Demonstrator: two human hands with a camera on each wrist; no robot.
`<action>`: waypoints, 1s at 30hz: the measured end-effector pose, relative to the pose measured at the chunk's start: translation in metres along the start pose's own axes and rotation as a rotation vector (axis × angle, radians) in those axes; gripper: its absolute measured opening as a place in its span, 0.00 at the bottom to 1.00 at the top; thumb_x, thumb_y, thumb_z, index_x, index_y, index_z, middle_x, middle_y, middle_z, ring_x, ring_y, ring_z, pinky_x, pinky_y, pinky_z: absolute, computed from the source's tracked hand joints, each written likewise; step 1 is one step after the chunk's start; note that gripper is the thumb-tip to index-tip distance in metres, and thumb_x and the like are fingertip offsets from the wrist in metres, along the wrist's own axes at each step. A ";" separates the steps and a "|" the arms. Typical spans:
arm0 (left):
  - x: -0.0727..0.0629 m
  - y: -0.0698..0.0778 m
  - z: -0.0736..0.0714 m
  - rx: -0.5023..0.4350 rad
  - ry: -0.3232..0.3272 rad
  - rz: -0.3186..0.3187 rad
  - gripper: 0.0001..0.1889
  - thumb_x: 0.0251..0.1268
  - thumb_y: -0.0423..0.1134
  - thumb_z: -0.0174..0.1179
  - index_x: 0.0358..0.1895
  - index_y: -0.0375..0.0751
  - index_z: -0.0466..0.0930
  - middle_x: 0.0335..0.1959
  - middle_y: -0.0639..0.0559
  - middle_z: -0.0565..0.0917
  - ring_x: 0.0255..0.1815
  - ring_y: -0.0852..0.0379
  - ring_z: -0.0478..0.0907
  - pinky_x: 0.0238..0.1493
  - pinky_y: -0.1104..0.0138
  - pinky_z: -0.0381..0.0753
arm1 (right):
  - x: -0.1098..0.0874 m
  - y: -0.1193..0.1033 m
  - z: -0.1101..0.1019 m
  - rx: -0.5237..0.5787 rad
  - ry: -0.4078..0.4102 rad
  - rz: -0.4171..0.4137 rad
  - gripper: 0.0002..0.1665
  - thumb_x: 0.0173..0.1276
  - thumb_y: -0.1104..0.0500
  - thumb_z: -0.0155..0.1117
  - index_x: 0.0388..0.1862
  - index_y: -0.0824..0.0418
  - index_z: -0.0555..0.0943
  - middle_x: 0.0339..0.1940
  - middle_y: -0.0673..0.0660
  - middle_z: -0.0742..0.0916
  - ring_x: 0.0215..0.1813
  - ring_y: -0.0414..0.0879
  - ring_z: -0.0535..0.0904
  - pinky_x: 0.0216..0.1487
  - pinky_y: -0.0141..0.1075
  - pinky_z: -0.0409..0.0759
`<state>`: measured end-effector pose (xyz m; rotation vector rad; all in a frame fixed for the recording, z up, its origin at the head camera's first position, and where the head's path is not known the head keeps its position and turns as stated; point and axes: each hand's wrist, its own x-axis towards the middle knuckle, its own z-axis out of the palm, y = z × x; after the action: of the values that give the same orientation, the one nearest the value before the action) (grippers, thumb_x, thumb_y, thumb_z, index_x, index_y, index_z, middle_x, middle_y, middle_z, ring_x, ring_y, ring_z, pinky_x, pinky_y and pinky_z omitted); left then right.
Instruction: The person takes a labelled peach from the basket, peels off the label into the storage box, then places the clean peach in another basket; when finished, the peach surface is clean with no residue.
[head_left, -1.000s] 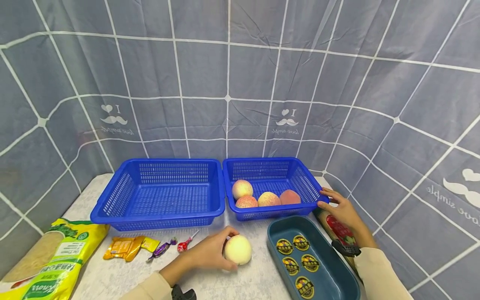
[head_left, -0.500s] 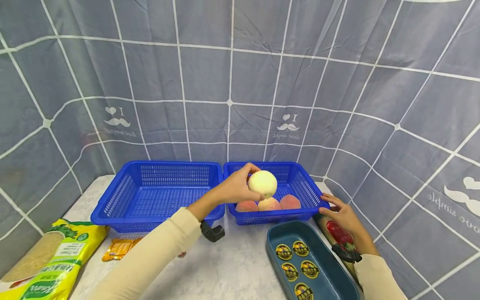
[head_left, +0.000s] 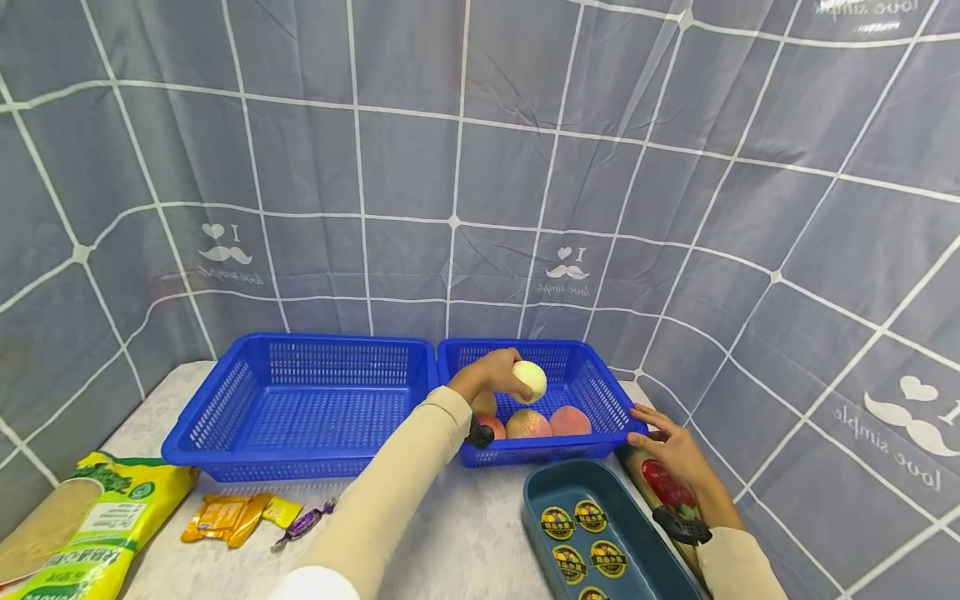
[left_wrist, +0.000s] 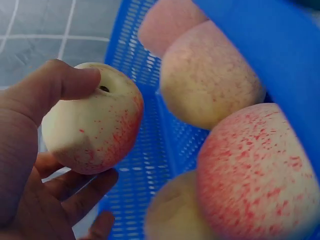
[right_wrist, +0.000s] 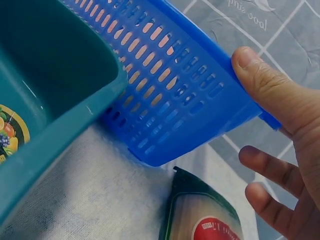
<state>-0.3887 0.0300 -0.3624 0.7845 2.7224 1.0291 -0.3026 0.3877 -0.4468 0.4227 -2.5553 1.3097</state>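
My left hand [head_left: 498, 372] holds a pale, red-speckled peach [left_wrist: 100, 125] over the inside of the right blue basket [head_left: 600, 387]. The thumb lies by the stem hollow, with fingers beneath the fruit. Several other peaches [head_left: 528, 423] lie along the basket's front side, one pinkish peach [head_left: 570, 420] among them. At the basket's front right corner, my right hand [head_left: 675, 446] grips the rim. Its thumb presses on the outside in the right wrist view, the index finger mostly hidden behind the rim and two fingers loose below.
A second blue basket [head_left: 300, 467] stands at left. In front of the right basket is a teal tray [head_left: 536, 487] with round fruit stickers [head_left: 591, 516]. A red-labelled packet [head_left: 663, 479] lies beneath my right wrist. Left are wrapped sweets [head_left: 225, 518] and a yellow bag [head_left: 112, 517].
My left hand has lifted the peach from the table and carried it forward and right, over the right basket. My right hand stays at the basket corner.
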 end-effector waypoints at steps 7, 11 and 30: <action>0.003 -0.001 0.005 0.095 -0.011 -0.168 0.26 0.53 0.48 0.73 0.52 0.39 0.78 0.40 0.52 0.82 0.55 0.46 0.79 0.69 0.30 0.45 | 0.001 -0.004 -0.006 -0.039 -0.005 -0.022 0.27 0.72 0.64 0.66 0.67 0.73 0.74 0.72 0.72 0.70 0.58 0.56 0.76 0.45 0.31 0.82; 0.003 0.003 -0.003 0.144 -0.061 -0.193 0.31 0.57 0.48 0.73 0.61 0.37 0.76 0.50 0.47 0.84 0.66 0.42 0.73 0.70 0.31 0.42 | 0.003 -0.006 -0.012 -0.051 -0.006 0.002 0.28 0.73 0.62 0.67 0.68 0.71 0.74 0.73 0.71 0.70 0.58 0.59 0.76 0.44 0.32 0.82; -0.144 -0.030 -0.087 0.257 0.187 0.187 0.31 0.68 0.49 0.66 0.71 0.41 0.72 0.65 0.44 0.77 0.68 0.43 0.71 0.66 0.39 0.62 | 0.010 -0.033 -0.034 -0.241 -0.060 -0.042 0.39 0.72 0.56 0.67 0.75 0.71 0.65 0.71 0.77 0.69 0.65 0.76 0.67 0.58 0.70 0.69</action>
<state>-0.3036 -0.1130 -0.3245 1.0504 3.0314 0.8319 -0.2979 0.3959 -0.3995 0.4694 -2.6947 0.9721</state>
